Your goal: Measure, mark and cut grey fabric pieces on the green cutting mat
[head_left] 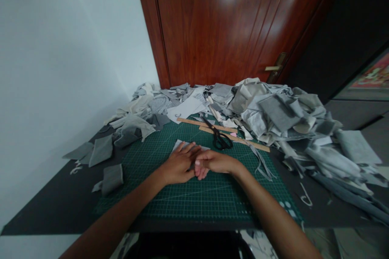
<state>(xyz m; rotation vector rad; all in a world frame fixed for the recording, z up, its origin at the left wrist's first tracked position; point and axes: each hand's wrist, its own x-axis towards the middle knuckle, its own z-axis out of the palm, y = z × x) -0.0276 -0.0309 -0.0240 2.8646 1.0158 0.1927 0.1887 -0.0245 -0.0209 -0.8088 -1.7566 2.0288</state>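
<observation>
My left hand (179,163) lies flat, fingers spread, on a small pale grey fabric piece (182,144) on the green cutting mat (200,194). Touching it from the right, my right hand (212,162) has its fingers curled against the left hand's fingers, pinching what looks like an edge of that fabric; the grip itself is hidden. Black scissors (219,137) lie just beyond my hands, across a wooden ruler (237,139).
A second wooden ruler (206,125) lies farther back. A big heap of grey and white fabric scraps (288,123) covers the back and right of the dark table. Loose grey pieces (112,178) lie left of the mat. A wooden door (225,24) stands behind.
</observation>
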